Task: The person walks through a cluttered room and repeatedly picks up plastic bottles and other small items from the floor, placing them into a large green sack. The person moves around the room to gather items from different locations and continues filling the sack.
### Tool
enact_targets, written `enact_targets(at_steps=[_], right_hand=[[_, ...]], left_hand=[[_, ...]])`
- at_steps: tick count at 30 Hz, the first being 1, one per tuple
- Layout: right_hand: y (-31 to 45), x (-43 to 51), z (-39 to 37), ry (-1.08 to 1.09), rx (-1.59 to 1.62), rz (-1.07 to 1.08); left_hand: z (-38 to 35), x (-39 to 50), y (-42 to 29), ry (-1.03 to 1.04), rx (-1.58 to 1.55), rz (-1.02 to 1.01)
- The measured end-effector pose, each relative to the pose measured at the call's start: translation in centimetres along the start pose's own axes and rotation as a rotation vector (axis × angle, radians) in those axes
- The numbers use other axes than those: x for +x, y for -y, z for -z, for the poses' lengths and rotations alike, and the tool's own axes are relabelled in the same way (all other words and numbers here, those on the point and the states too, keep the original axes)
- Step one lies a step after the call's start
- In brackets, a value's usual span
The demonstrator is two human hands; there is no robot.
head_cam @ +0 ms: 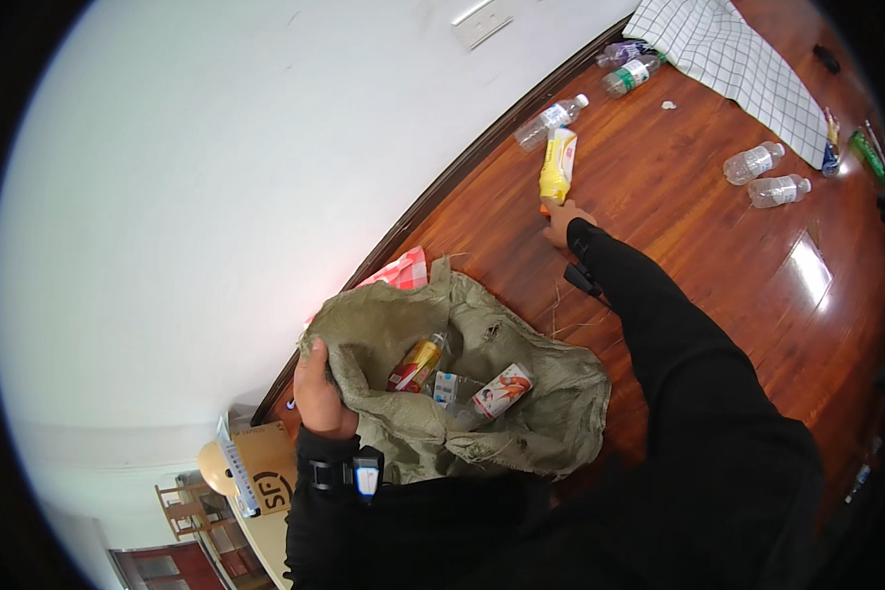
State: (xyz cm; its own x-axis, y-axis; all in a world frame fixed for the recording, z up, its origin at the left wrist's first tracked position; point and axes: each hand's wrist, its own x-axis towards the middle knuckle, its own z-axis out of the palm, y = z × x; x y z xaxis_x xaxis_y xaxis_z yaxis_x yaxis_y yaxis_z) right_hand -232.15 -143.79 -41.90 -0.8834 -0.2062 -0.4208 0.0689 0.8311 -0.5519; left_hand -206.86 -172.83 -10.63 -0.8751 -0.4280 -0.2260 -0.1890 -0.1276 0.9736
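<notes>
My left hand (323,391) grips the rim of a green-grey woven sack (479,310), its mouth spread open on the floor. Inside the sack lie a bottle with a red and yellow label (417,363), a white container with an orange picture (503,391) and a clear plastic bottle with a white and blue label (446,385). Farther out, my right hand (566,220) is at the orange-capped end of a yellow plastic bottle (557,166), fingers against it. Just beyond that, a clear plastic bottle (550,122) lies near the wall.
More empty plastic bottles lie on the wooden floor: a green-labelled one (630,76), a purple-labelled one (623,53) and two clear ones (754,163) to the right. A checked white cloth (737,63) lies beyond. A red checked cloth (409,269) is behind the sack; a cardboard box (265,464) stands lower left.
</notes>
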Motion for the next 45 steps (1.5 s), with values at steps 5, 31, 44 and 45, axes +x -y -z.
enact_targets(at_steps=[5, 31, 44, 45], right_hand=[[-1.1, 0.7, -0.1, 0.008, -0.062, 0.057], [-1.4, 0.3, -0.2, -0.376, -0.085, 0.077], [-3.9, 3.9, -4.1, -0.370, 0.729, -0.024], [-3.9, 2.9, -4.0, -0.287, 0.839, 0.036]], left_hand=[[-0.1, 0.1, 0.4, 0.023, -0.017, -0.016], [1.5, -0.5, -0.1, -0.008, 0.037, 0.019], [2.0, -0.6, -0.3, -0.043, 0.019, 0.010], [2.1, -0.6, -0.3, -0.050, 0.011, 0.010]])
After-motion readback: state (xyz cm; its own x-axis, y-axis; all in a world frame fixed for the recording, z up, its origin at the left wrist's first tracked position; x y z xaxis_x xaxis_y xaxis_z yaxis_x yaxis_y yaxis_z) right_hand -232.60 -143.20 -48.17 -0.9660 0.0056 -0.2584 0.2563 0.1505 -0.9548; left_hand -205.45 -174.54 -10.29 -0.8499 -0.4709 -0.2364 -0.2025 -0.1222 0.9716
